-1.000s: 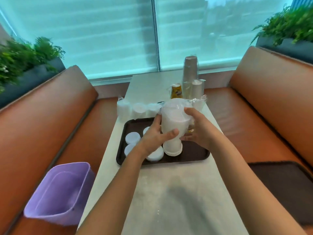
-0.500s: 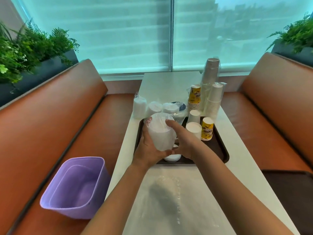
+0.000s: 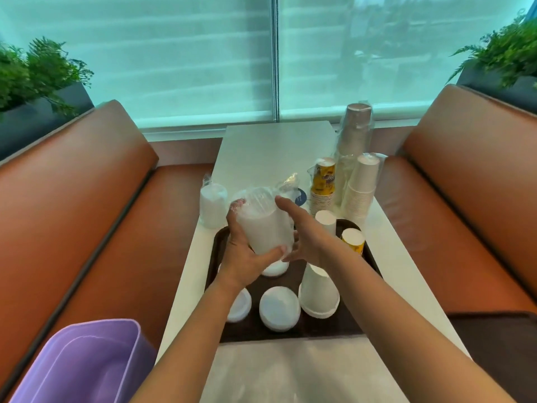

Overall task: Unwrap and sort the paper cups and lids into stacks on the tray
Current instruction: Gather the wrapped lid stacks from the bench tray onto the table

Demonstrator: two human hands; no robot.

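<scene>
Head view, looking down over a long white desk between two brown bench seats.

Above the dark tray, a wrapped sleeve of white lids, tilted, clear plastic bunched at its far end. Left hand clamped round the sleeve's near end, thumb across the front. Right hand against the sleeve's right side, fingers fairly straight; whether it truly grips the wrap is hard to tell.

On the tray: three white lid stacks near the front, left stack partly hidden by the forearm, middle stack in plain sight, one more just under the hands. To the right, an upturned white cup stack; farther back, a white cup and a yellow cup.

Beyond the tray on the desk: another wrapped lid sleeve at left, wrapped yellow cups, wrapped white cups and a tall wrapped grey-brown stack at right.

Lower left, on the bench: a purple bin.
</scene>
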